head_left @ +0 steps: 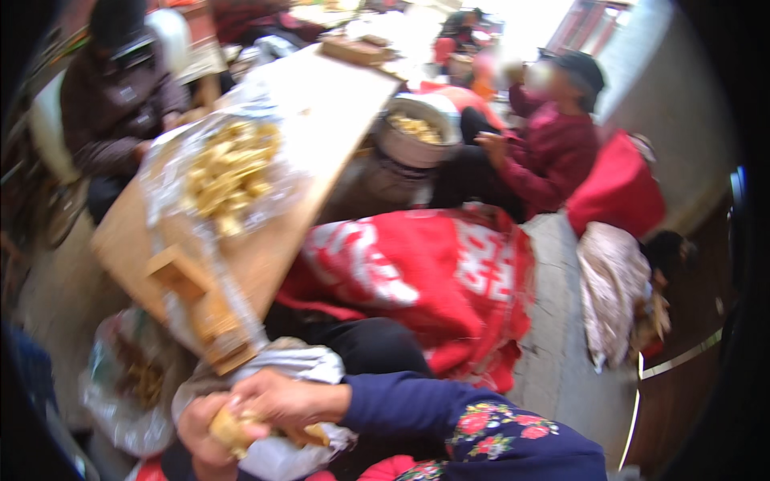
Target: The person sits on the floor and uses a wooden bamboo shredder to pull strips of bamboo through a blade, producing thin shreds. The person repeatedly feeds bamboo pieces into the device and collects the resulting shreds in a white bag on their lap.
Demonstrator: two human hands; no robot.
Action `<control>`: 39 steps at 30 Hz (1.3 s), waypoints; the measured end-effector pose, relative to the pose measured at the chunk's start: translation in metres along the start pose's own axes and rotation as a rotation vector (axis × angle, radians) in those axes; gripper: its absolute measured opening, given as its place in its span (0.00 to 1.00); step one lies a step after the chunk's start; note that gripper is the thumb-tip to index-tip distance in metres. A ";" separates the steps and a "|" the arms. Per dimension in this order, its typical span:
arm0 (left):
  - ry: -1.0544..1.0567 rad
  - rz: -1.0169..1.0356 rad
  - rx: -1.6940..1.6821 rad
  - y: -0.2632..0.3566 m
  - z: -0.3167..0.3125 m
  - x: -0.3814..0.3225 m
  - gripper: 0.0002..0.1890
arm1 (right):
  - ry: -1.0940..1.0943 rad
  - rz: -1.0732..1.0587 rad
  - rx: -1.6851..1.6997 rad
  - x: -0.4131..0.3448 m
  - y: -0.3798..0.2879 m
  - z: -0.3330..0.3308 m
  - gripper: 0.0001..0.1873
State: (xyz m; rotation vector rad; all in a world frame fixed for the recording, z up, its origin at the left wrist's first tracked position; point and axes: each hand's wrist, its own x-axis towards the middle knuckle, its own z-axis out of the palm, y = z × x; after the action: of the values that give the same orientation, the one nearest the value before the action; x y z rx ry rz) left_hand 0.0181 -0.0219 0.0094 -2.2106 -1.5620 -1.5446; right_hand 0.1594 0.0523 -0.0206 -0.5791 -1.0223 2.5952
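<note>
Low in the picture, both hands meet over my lap. My left hand (201, 430) is closed around a pale yellow piece (228, 430), which looks like a peeled root or shoot. My right hand (289, 397) reaches in from the right, in a navy sleeve with printed flowers, and grips the same piece from above. Blur hides whether a tool is in it. Just below the right hand shows a brownish strip (313, 434), too blurred to name. White plastic (283, 457) lies beneath the hands.
A wooden table (271, 264) bears yellow pieces (231, 168) on plastic sheeting and a wooden frame (204, 312). A clear plastic bag (126, 391) holds brown scraps. A red-and-white sack (421, 288) lies ahead, near a filled bucket (415, 132). People (120, 108) sit around the table.
</note>
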 end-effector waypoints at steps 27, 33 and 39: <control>0.155 -0.512 -0.562 -0.005 -0.045 0.003 0.06 | -0.150 0.213 -0.258 -0.028 -0.035 0.001 0.28; -0.042 -0.978 -0.867 -0.016 -0.037 -0.007 0.16 | 0.054 0.191 -0.420 -0.023 -0.033 0.000 0.23; -0.063 -1.047 -1.132 -0.012 -0.018 -0.019 0.05 | 0.091 0.097 -0.439 -0.025 -0.041 0.009 0.14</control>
State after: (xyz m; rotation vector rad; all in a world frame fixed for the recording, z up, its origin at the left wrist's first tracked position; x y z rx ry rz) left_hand -0.0032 -0.0382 -0.0008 -1.6204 -2.4546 -3.3189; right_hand 0.1818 0.0657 0.0203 -0.8577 -1.5797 2.4007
